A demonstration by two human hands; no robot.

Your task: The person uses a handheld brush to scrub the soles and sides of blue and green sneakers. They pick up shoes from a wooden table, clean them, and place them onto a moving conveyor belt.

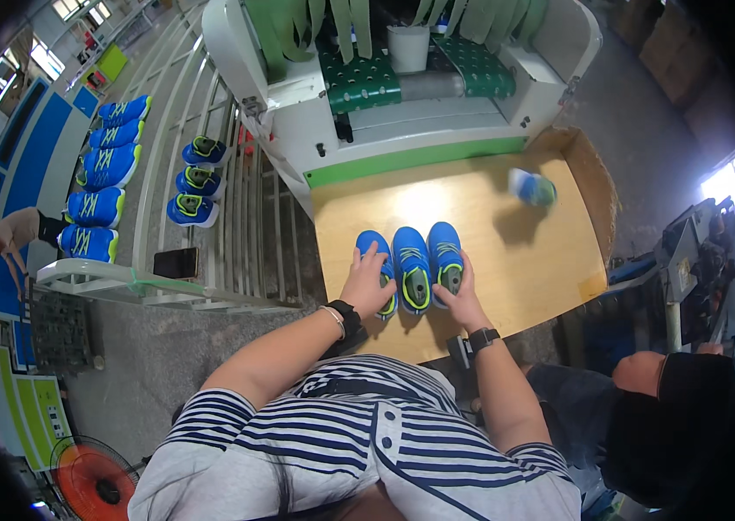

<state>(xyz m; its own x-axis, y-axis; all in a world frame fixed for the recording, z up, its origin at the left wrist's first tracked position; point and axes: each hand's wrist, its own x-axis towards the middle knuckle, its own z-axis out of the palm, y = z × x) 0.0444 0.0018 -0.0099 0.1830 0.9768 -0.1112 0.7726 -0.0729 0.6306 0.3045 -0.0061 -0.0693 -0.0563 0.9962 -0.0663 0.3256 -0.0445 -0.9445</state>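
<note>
Three blue sneakers with lime-green collars stand side by side on the light wooden tabletop (pixel 346 208), toes pointing away from me. My left hand (pixel 365 285) is closed around the left sneaker (pixel 373 239), covering much of its heel half. The right sneaker (pixel 444 242) is gripped near its heel by my right hand (pixel 464 297). Between them, the middle sneaker (pixel 411 259) shows whole, its grey-green insole visible, and neither hand plainly holds it. Farther right, a blurred blue and white sneaker (pixel 532 187) appears above its shadow on the tabletop.
Beyond the table stands a white machine with green perforated belts (pixel 359 87) and hanging strips. At left, a white metal rack (pixel 237 252) bears several blue sneakers and a dark phone-like object (pixel 175 264). Cardboard (pixel 589 178) borders the table's right side. A person (pixel 671 408) is close at right.
</note>
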